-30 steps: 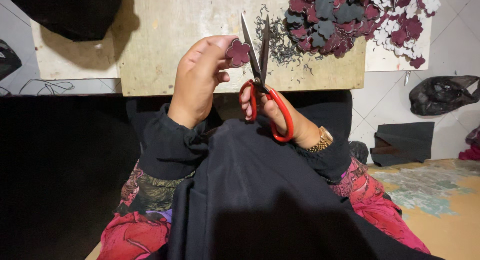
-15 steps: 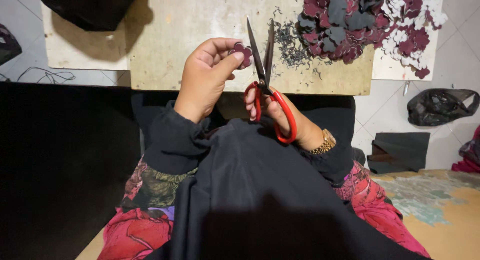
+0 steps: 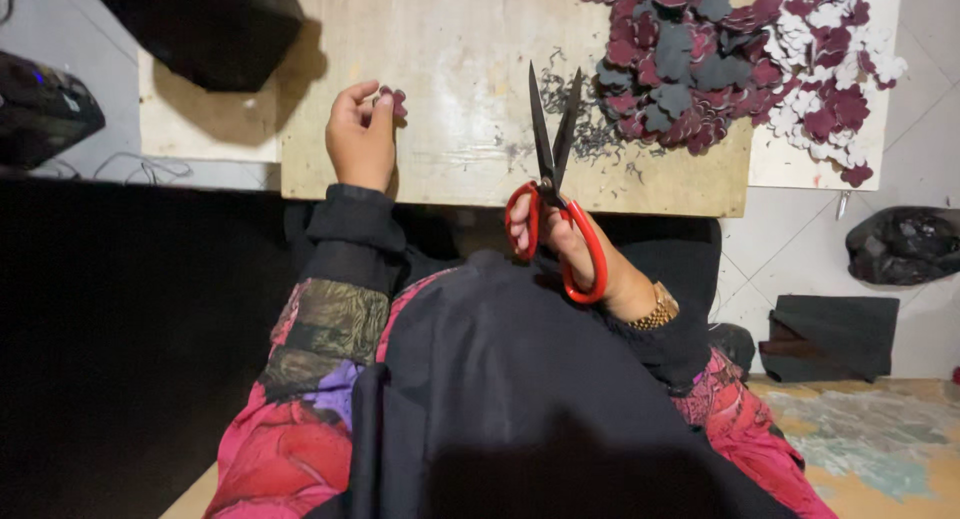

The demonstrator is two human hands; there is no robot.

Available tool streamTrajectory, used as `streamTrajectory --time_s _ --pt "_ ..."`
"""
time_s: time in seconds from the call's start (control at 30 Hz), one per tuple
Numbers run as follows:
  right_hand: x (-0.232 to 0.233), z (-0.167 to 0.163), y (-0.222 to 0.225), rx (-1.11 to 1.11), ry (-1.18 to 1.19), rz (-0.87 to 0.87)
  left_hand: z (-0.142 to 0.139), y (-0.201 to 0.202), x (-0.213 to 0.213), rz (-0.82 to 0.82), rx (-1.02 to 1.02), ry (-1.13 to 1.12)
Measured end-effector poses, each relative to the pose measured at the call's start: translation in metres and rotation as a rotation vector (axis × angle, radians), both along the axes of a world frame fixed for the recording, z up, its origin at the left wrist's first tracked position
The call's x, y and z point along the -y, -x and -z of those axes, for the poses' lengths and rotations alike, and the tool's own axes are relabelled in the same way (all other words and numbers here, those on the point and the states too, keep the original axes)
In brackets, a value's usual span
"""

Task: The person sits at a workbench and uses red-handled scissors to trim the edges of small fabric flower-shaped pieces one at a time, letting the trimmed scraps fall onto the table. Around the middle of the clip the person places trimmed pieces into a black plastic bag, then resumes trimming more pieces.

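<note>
View from the head camera, read outward from the board (image 3: 450,129), a pale wooden panel lying across the floor in front of the seated person.

Nearest, at the board's near edge and right of its middle, the right hand (image 3: 575,244) is closed through the red loops of the scissors (image 3: 555,179). The blades stand partly open in a narrow V; their long axis runs from the near edge toward the far edge, tips pointing away from the body and over the board. Nothing lies between the blades.

Farther in, at the board's left edge, the left hand (image 3: 362,139) rests with the wrist at the near edge and the fingers curled. It pinches a small dark red piece (image 3: 397,101) between thumb and fingertips, held just above the board surface. This piece lies to the left of the scissors, well apart from the blades, so the left hand is the nearer one to it and the blades' line does not meet it.

Between the blade tips and the far right corner, fine dark trimmings (image 3: 585,129) are strewn on the board.

Farthest, on the board's far right corner and spilling onto a white sheet (image 3: 790,164) beside it, sits a pile of cut shapes (image 3: 730,59) in dark red, grey and white.
</note>
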State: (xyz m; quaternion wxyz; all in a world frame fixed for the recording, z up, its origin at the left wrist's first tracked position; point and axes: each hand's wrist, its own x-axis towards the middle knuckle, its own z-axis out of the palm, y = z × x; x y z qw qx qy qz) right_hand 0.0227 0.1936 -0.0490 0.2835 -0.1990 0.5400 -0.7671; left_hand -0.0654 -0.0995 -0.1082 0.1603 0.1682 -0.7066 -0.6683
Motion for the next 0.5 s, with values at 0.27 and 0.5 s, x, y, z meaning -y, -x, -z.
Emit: streamTrajectory --time_s 0.27,0.5 --pt "-0.019 0.023 -0.007 0.092 0.079 0.067 -0.007 0.023 0.005 -0.129 0.131 0.836" --pt "-0.034 0.039 -0.012 0.062 0.07 0.223 -0.012 0.009 -0.048 -0.09 -0.06 1.263"
